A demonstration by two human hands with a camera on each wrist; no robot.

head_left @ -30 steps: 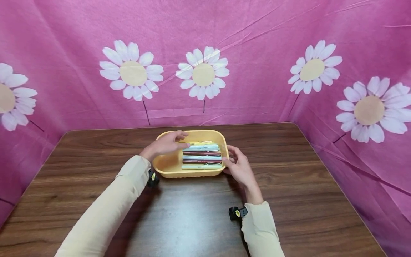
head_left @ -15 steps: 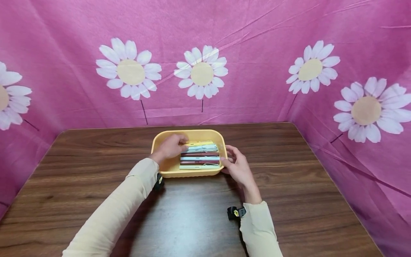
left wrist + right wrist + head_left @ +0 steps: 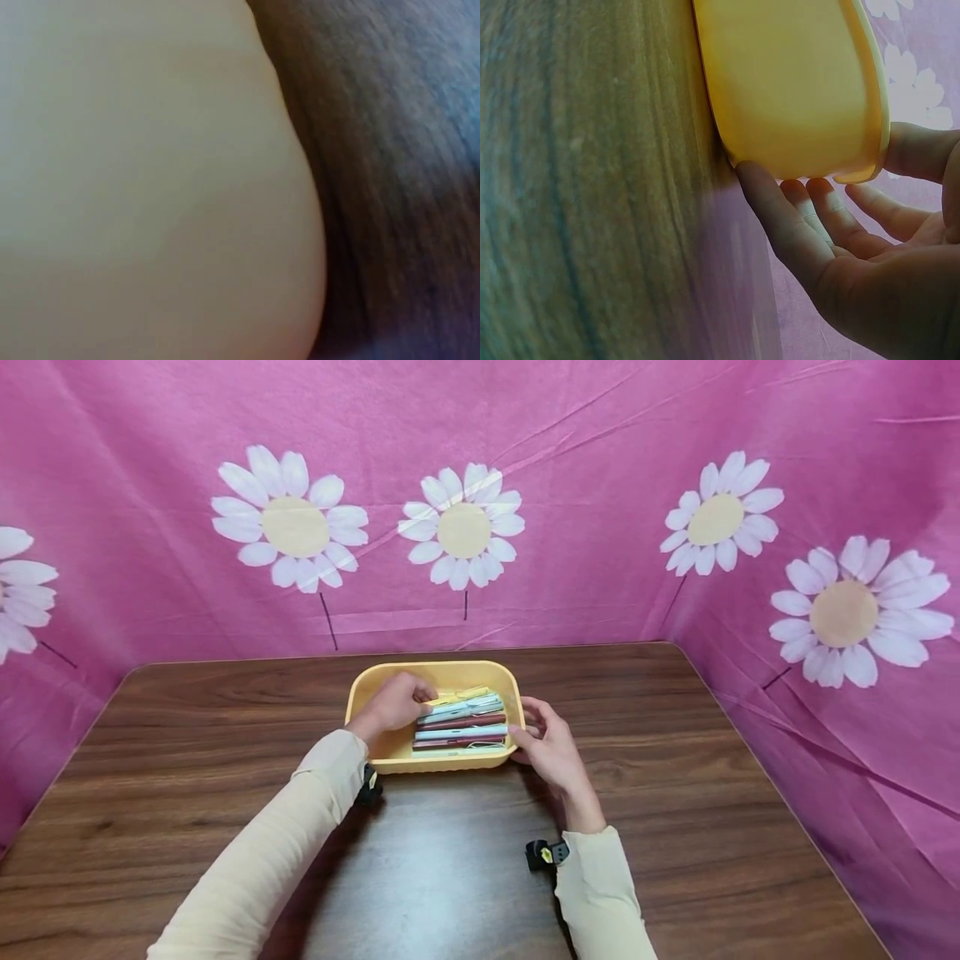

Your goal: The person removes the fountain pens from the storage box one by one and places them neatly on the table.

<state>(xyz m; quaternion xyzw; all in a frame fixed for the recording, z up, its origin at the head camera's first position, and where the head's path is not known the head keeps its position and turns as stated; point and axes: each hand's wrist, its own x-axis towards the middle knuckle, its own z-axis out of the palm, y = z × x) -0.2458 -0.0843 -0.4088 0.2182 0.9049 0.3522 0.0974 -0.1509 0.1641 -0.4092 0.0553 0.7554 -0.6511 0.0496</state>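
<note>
A yellow plastic tray (image 3: pixel 433 766) stands near the table's far side with several pens lying across it: yellow (image 3: pixel 468 692), light blue (image 3: pixel 461 708), dark red and pale green. My left hand (image 3: pixel 393 702) reaches in from the left and pinches the left ends of the upper light blue pens; its fingertips partly hide them. My right hand (image 3: pixel 555 747) holds the tray's right end, thumb at the rim and fingers along the outer wall. The right wrist view shows these fingers (image 3: pixel 776 217) against the tray wall (image 3: pixel 795 90). In the left wrist view a blurred pale surface fills most of the frame.
The brown wood-grain table (image 3: pixel 675 827) runs around the tray on all sides. A pink cloth (image 3: pixel 585 568) with large white daisies hangs behind it and along its sides. Both wrists carry small black cameras (image 3: pixel 542 855).
My left hand has lowered into the tray and closed on the light blue pens' ends. Those pens now lie slightly tilted. The right hand stays at the tray's right end.
</note>
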